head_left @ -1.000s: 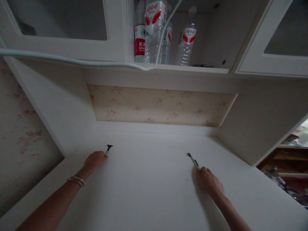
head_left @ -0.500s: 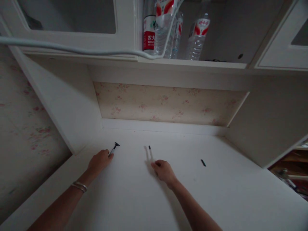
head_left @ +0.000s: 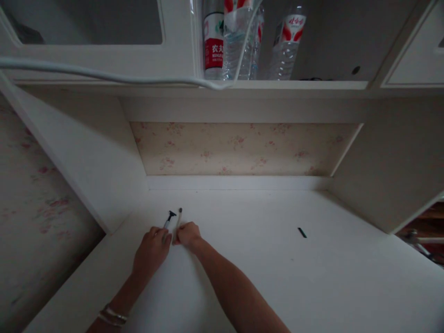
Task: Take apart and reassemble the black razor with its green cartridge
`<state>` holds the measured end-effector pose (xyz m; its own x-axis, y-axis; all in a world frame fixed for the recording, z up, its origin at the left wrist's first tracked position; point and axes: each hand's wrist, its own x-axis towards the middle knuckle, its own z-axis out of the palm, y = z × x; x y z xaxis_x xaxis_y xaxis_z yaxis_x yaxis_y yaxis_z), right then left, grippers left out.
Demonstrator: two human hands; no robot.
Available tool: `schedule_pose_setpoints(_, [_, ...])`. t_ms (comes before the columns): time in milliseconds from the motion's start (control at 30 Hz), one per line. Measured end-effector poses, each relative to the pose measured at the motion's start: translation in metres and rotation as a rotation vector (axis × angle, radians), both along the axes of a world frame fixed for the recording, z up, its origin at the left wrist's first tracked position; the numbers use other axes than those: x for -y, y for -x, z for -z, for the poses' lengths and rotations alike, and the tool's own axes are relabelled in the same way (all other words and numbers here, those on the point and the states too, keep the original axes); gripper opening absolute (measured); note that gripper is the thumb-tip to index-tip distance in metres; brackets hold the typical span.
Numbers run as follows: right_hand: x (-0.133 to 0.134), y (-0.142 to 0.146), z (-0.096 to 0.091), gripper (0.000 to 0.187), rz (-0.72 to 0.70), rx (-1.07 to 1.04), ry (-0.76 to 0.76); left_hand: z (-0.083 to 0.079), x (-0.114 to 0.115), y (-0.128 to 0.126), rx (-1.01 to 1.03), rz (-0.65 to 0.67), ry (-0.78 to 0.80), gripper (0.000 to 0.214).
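Note:
My left hand (head_left: 152, 249), with bangles at the wrist, is closed around the handle of a razor (head_left: 167, 223). The razor's dark head points away from me, and my fingers cover the lower handle. Just to its right, my right hand (head_left: 188, 233) pinches a thin pale stick with a dark tip (head_left: 179, 218), its tip pointing away from me. The two hands are close together over the white surface. Farther right lies a small flat black strip (head_left: 302, 232), apart from both hands.
The white counter (head_left: 243, 277) runs back to a floral wall panel (head_left: 222, 148). Overhead, a cabinet shelf holds several plastic bottles (head_left: 287, 39). A white cable (head_left: 104, 74) hangs across the shelf front. Side panels bound the space, the left panel (head_left: 86, 162) near my hands.
My right hand has moved left with the dark-tipped stick, from the middle of the counter to beside the razor. My left hand still holds the razor. The view has shifted slightly.

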<state>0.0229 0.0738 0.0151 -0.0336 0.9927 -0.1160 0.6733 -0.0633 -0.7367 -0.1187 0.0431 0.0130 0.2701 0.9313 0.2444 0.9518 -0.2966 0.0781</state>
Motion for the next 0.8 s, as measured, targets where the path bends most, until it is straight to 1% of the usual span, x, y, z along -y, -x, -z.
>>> schedule_pose_setpoints(33, [-0.003,0.0,-0.001,0.008,-0.008,0.022,-0.001,0.0,0.002,-0.004,-0.036,0.039,-0.001,0.029])
schedule_pose_setpoints(67, [-0.005,-0.003,-0.001,0.006,-0.016,0.046,-0.004,-0.001,0.004,-0.008,-0.065,0.05,-0.004,0.029])
schedule_pose_setpoints(133, [-0.005,-0.015,0.0,0.008,-0.031,0.094,-0.023,-0.001,0.007,-0.017,-0.086,-0.001,-0.027,0.032])
schedule_pose_setpoints(233, [0.005,-0.05,0.004,0.018,-0.041,0.156,-0.086,-0.001,0.007,-0.027,-0.085,-0.08,-0.048,0.031])
schedule_pose_setpoints(300, [0.018,-0.083,0.008,0.022,-0.028,0.19,-0.12,-0.001,0.005,-0.032,-0.086,-0.086,-0.045,0.03])
schedule_pose_setpoints(367, [0.033,-0.123,0.01,0.025,0.022,0.233,-0.139,-0.002,0.001,-0.034,-0.082,-0.087,-0.028,0.029])
schedule_pose_setpoints(433, [0.047,-0.167,0.01,0.028,0.115,0.292,-0.162,-0.002,-0.004,-0.035,-0.08,-0.105,0.031,0.029])
schedule_pose_setpoints(533, [0.065,-0.238,0.002,0.033,0.295,0.419,-0.183,-0.002,-0.01,-0.033,-0.083,-0.166,0.116,0.033])
schedule_pose_setpoints(600, [0.077,-0.283,-0.005,0.035,0.411,0.515,-0.163,-0.001,-0.014,-0.029,-0.083,-0.198,0.125,0.034])
schedule_pose_setpoints(667, [0.089,-0.323,-0.01,0.037,0.503,0.603,-0.114,0.001,-0.017,-0.025,-0.066,-0.221,0.131,0.033])
schedule_pose_setpoints(733, [0.102,-0.354,-0.011,0.039,0.559,0.677,-0.047,0.002,-0.02,-0.02,-0.034,-0.237,0.161,0.032])
schedule_pose_setpoints(800, [0.112,-0.374,-0.008,0.035,0.562,0.721,0.027,0.004,-0.022,-0.017,-0.006,-0.253,0.194,0.033])
